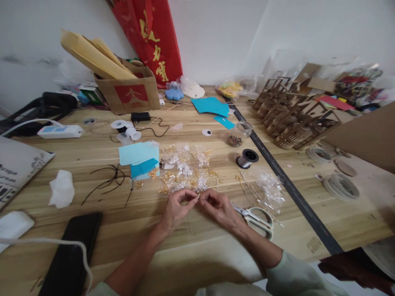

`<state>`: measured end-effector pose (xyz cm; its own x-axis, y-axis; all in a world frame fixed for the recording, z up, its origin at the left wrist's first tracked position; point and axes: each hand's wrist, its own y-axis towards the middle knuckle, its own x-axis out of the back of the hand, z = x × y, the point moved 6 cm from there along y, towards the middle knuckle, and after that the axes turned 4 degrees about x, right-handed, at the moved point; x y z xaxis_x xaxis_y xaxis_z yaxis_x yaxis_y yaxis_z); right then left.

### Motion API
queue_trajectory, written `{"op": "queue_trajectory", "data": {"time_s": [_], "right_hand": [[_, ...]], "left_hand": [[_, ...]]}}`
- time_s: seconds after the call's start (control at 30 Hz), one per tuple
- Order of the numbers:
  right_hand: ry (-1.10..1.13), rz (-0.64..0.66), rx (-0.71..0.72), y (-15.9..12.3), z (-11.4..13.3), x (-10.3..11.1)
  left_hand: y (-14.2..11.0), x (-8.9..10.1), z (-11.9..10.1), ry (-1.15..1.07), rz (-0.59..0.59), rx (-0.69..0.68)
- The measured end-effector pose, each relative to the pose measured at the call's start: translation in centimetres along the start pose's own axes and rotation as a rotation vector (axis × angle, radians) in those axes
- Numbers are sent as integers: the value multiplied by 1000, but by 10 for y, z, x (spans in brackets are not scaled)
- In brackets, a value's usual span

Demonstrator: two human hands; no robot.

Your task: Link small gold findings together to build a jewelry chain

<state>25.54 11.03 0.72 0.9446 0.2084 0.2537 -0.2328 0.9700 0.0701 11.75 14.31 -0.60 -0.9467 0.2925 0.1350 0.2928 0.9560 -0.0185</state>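
Observation:
My left hand (178, 207) and my right hand (218, 206) meet at the fingertips over the wooden table, both pinched closed. Between them is something tiny and goldish, too small to name. A faint thin strand seems to hang below my left hand. Just beyond the fingers lie loose silver beads (202, 181) and gold beads (166, 177), some on or in clear plastic bags. Scissors (258, 220) with pale handles rest beside my right wrist, partly behind the forearm. Thin chains (247, 187) lie to the right.
A wire spool (247, 158) and a bead jar (236, 139) stand behind the right hand. Blue cards (138, 154), black cords (115, 181) and a phone (72, 255) lie left. A black strip (274, 170) crosses the table. Brown wooden baskets (286, 117) stand at the back right.

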Motion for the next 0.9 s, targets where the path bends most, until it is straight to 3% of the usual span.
{"op": "queue_trajectory", "data": {"time_s": [0.5, 0.9], "right_hand": [[2, 32, 47, -1, 4, -2], [-79, 34, 51, -2, 4, -2]], "left_hand": [[2, 3, 6, -72, -30, 107], [1, 5, 5, -51, -52, 99]]}}
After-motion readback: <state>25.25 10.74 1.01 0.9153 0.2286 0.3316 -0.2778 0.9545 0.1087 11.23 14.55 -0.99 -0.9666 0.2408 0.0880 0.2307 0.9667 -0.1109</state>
